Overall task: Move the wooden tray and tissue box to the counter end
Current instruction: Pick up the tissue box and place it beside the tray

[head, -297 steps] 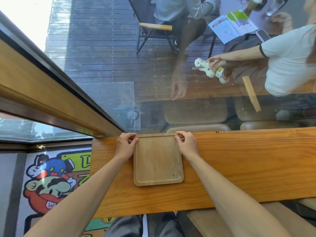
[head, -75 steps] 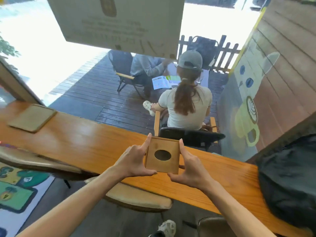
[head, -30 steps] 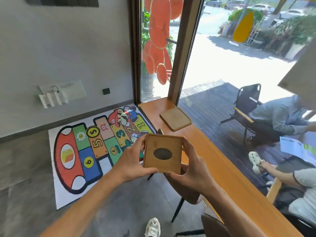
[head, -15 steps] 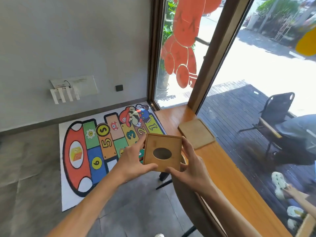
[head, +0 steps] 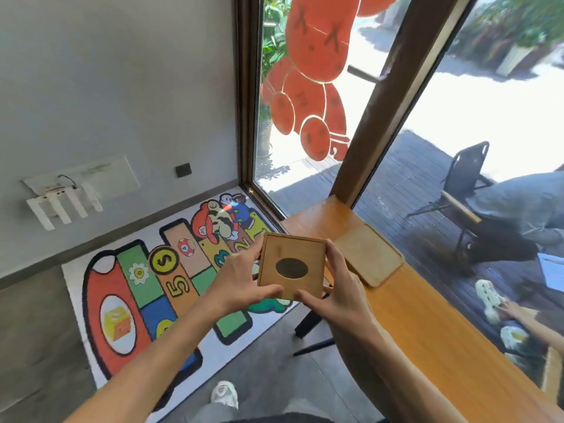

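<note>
Tissue box (head: 292, 267): square wooden box, mid-brown, with a raised rim around the top face and a dark oval opening at the centre. It is held in the air, clear of the counter (head: 433, 328), with the top face turned toward the camera. The box is gripped from both sides: the left hand (head: 241, 285) is clasped on the left edge, thumb across the lower front corner, and the right hand (head: 338, 296) is clasped on the right edge, thumb along the bottom edge. The depth of the box cannot be judged from this angle; only the top face is shown.

Wooden tray (head: 369, 257): flat, square, rounded corners, paler than the counter. It is seen lying on the counter near the far end, just right of the held box, beside the window frame (head: 381, 108).

A patterned play mat (head: 146, 288) is visible on the floor below.
</note>
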